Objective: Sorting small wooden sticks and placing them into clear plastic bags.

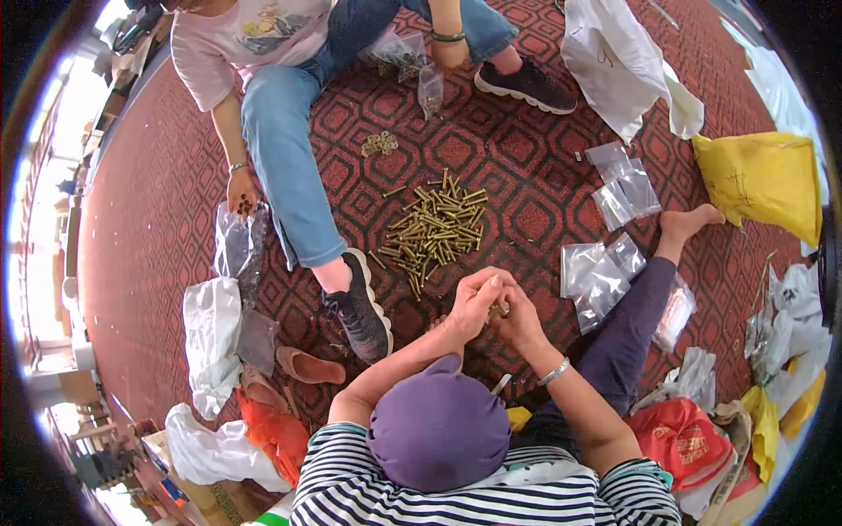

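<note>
brass-coloured small metal pieces (498,309) sit pinched between the person's two hands, held together just above the red patterned carpet (158,202) and just in front of the purple head covering (438,430). the left hand (474,300) curls its fingers closed around the pieces from the left, and the right hand (519,316), with a silver bracelet (554,372) at its wrist, closes its fingers on the same pieces from the right; the hands touch each other.

just beyond the hands lies a loose pile of brass-coloured metal rods (434,230) spread on the carpet, and farther on a small heap of brass-coloured rings (379,144). to the right of the pile lie clear plastic zip bags (601,276), flat, with more clear bags (624,186) above them; what is in them cannot be told.

across the pile sits another person in blue jeans (281,131), whose one hand (449,53) holds a small clear bag (430,88) with dark bits in it, and whose other hand (242,195) rests by a crumpled clear bag (239,247). a white plastic sack (614,61) and a yellow plastic sack (763,180) lie at the far right, a red plastic bag (680,438) near the right elbow.
</note>
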Available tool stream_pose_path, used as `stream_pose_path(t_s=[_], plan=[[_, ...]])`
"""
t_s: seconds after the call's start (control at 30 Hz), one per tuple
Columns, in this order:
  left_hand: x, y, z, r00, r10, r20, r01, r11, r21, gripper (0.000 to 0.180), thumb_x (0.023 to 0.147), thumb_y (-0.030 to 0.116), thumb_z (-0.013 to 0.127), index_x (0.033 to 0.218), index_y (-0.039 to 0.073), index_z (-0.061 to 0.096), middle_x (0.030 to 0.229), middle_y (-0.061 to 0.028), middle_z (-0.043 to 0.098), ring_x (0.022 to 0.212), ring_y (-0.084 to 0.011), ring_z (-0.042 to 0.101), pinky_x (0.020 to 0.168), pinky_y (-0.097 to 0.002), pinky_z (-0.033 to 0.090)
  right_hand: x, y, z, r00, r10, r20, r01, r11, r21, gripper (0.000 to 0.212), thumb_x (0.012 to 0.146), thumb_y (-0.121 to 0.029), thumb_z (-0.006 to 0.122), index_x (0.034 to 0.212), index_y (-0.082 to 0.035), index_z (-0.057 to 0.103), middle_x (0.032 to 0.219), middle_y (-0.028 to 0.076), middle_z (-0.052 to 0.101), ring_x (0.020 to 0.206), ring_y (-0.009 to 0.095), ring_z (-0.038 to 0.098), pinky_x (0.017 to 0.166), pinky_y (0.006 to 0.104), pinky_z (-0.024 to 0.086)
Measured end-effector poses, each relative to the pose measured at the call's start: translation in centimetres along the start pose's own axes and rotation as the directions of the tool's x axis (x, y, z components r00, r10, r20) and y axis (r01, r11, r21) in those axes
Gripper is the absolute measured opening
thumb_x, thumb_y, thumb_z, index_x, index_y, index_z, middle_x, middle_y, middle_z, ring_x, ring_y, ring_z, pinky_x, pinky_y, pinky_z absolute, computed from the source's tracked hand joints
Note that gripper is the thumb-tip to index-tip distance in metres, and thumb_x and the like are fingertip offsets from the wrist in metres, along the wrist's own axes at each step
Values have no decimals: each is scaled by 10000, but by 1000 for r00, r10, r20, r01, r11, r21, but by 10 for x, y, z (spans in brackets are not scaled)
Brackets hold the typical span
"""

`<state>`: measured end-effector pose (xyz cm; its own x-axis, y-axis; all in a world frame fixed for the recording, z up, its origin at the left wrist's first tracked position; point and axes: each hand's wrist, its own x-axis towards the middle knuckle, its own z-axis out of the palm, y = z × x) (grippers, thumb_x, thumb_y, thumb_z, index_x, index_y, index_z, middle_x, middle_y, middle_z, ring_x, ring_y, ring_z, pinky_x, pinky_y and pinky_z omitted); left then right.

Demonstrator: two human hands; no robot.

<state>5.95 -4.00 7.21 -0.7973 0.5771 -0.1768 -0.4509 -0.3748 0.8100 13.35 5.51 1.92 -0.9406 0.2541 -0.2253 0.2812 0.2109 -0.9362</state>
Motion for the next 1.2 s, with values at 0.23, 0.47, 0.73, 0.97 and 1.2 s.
stream_pose_path(t_s=[0.23, 0.47, 0.73, 0.97, 1.2], plan=[[-2, -1, 4, 984, 176, 0, -161, 899, 408, 110, 797, 15, 516, 861, 6, 605, 721, -55, 572, 634, -132, 516, 577, -214, 413, 0, -35, -5, 1000, 26, 13, -27, 997, 70, 351, 715, -3, 588, 1054, -63, 519, 1025, 95, 531, 819, 206, 540, 701, 254, 443], [11, -6, 10, 848, 504, 167, -479, 591, 649, 173, 720, -16, 557, 882, -5, 615, 827, -100, 593, 711, -204, 551, 646, -261, 448, 9, -28, -7, 895, 333, 296, -315, 3, 949, 335, 736, 0, 585, 1059, -62, 519, 981, 83, 528, 805, 184, 524, 693, 250, 432], [17, 0, 0, 914, 405, 11, -362, 804, 473, 162, 761, 0, 507, 896, -18, 595, 802, -91, 581, 693, -175, 539, 633, -245, 433, 27, -26, -29, 990, -126, -60, 131, 988, 84, 327, 691, 6, 578, 1008, -76, 563, 921, 75, 590, 799, 151, 551, 666, 231, 432], [13, -9, -24, 958, 234, -166, -123, 858, 499, 150, 815, 52, 501, 916, -10, 594, 739, -59, 576, 628, -135, 520, 595, -226, 419, 127, -83, -84, 980, 189, -58, -177, 969, 170, 270, 679, 20, 548, 926, -67, 615, 818, 67, 634, 693, 155, 584, 629, 224, 456], [13, -37, -47, 969, 17, -246, 118, 842, 527, 152, 820, 85, 525, 920, -2, 601, 716, -46, 575, 603, -116, 508, 563, -222, 412, 232, -80, -132, 966, 116, -230, -81, 985, 152, 221, 715, -27, 488, 850, -70, 658, 768, 83, 646, 681, 191, 601, 604, 253, 468]])
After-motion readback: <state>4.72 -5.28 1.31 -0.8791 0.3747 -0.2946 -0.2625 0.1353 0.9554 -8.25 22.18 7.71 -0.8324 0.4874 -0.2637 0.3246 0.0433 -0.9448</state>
